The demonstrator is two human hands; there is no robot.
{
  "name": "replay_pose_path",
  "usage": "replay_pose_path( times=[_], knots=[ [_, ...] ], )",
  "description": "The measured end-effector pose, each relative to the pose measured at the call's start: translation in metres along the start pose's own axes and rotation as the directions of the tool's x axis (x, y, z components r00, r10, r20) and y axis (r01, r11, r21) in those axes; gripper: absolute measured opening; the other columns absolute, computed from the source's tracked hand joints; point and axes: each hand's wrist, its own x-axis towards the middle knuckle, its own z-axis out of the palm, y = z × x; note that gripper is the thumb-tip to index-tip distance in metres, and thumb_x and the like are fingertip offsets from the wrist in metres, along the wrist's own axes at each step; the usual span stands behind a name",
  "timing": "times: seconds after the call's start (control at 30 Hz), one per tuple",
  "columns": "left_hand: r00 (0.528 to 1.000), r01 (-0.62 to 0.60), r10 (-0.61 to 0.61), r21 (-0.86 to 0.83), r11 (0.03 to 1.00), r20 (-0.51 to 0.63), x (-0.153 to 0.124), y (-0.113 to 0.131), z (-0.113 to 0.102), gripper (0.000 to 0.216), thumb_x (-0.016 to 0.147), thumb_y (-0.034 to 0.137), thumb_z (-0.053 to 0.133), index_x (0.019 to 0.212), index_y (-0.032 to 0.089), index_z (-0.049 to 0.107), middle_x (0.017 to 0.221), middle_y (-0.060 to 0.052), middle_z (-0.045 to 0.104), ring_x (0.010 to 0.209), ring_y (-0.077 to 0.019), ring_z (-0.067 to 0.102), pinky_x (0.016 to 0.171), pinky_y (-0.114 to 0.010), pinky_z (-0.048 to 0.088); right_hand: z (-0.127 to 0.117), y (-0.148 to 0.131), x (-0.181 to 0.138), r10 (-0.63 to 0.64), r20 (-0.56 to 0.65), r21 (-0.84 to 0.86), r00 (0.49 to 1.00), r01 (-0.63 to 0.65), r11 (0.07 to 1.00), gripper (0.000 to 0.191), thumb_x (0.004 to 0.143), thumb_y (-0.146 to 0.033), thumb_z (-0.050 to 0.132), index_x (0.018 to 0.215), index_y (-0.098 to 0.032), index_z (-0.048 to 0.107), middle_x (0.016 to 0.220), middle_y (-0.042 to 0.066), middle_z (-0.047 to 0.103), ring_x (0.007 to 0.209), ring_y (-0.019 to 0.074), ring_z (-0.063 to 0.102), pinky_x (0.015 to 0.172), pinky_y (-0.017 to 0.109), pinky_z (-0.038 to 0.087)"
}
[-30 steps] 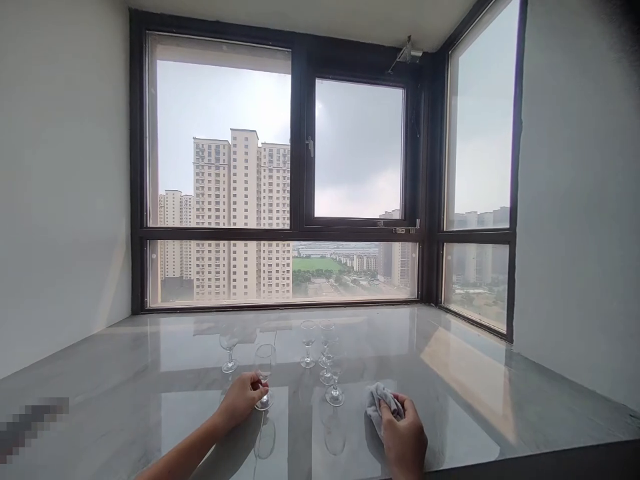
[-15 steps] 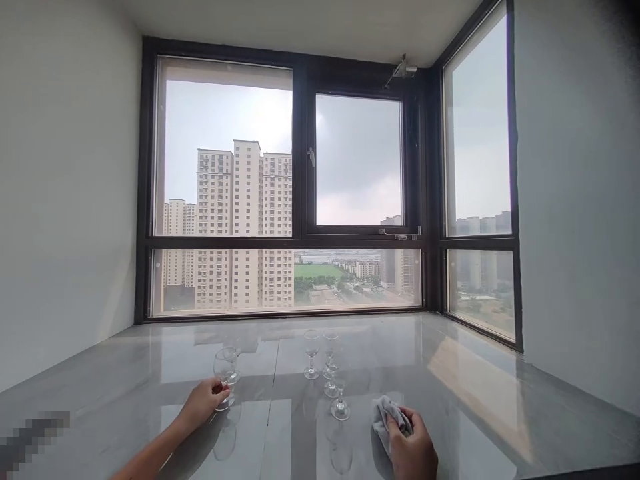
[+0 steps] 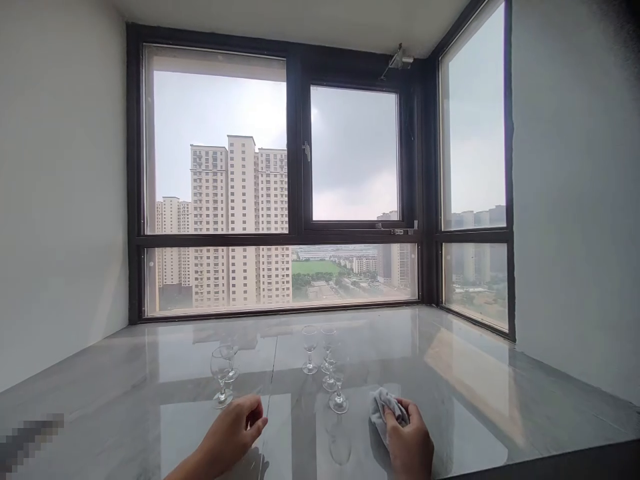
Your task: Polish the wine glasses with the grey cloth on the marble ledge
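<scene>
My left hand (image 3: 235,427) hovers low over the sill, fingers loosely curved, thumb a little apart, holding nothing. Just behind it, to its left, stands a clear wine glass (image 3: 222,377), upright, with a second wine glass (image 3: 232,372) partly hidden behind. My right hand (image 3: 411,437) is closed around a bunched grey cloth (image 3: 384,413) near the front of the sill. Between the hands are several more upright stemmed glasses; the nearest wine glass (image 3: 339,399) is left of the cloth, and another wine glass (image 3: 309,360) stands farther back.
The glossy grey sill (image 3: 165,373) reflects the window and has a thin seam (image 3: 275,360) across it. Dark window frames (image 3: 295,239) close off the back and right corner. Plain walls (image 3: 60,200) stand at both sides. A blurred, pixelated patch (image 3: 30,440) lies at lower left.
My left hand has let go of the wine glass at left and moved right and toward me. My right hand stays with the cloth. The view has shifted slightly.
</scene>
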Motion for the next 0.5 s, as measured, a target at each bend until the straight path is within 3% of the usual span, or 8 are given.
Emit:
replay_pose_path(
  times=[0.1,0.23,0.37,0.5],
  knots=[
    [0.974,-0.16,0.169,-0.071,0.985,0.153,0.011,0.045,0.027,0.014,0.079,0.032,0.061,0.088,0.026,0.07,0.098,-0.005,0.069,0.086,-0.0217,0.061,0.081,-0.032,0.046,-0.001,-0.002,-0.001,-0.019,-0.018,0.013,1.0,0.019,1.0,0.033,0.067,-0.053,0.051,0.084,-0.026,0.06,0.082,0.009,0.074,0.076,0.0291,0.067,0.066,0.034,0.046],
    [0.918,-0.233,0.284,-0.203,0.951,0.276,0.036,0.081,0.066,0.038,0.076,0.029,0.067,0.114,0.03,0.07,0.138,-0.009,0.056,0.121,-0.0272,0.056,0.107,-0.04,0.042,0.001,0.004,0.005,-0.004,-0.001,0.024,1.0,0.004,1.0,0.033,0.066,-0.053,0.053,0.085,-0.026,0.061,0.085,0.009,0.075,0.077,0.0299,0.068,0.066,0.035,0.047],
    [0.922,-0.176,0.23,-0.191,0.966,0.311,0.059,0.089,0.102,0.048,0.073,0.031,0.071,0.12,0.027,0.071,0.152,-0.012,0.042,0.139,-0.0339,0.041,0.117,-0.047,0.031,0.003,0.007,0.008,-0.025,-0.034,0.046,0.999,0.026,0.999,0.033,0.066,-0.053,0.054,0.083,-0.027,0.06,0.086,0.01,0.075,0.081,0.031,0.069,0.069,0.035,0.047],
    [0.917,-0.166,0.222,-0.186,0.968,0.332,0.07,0.085,0.122,0.057,0.073,0.033,0.07,0.129,0.023,0.068,0.153,-0.016,0.042,0.142,-0.0388,0.035,0.12,-0.052,0.024,0.002,0.004,0.005,-0.033,-0.027,0.059,0.999,0.035,0.998,0.034,0.065,-0.055,0.055,0.084,-0.027,0.06,0.084,0.009,0.075,0.08,0.0302,0.069,0.068,0.034,0.047]
  ],
)
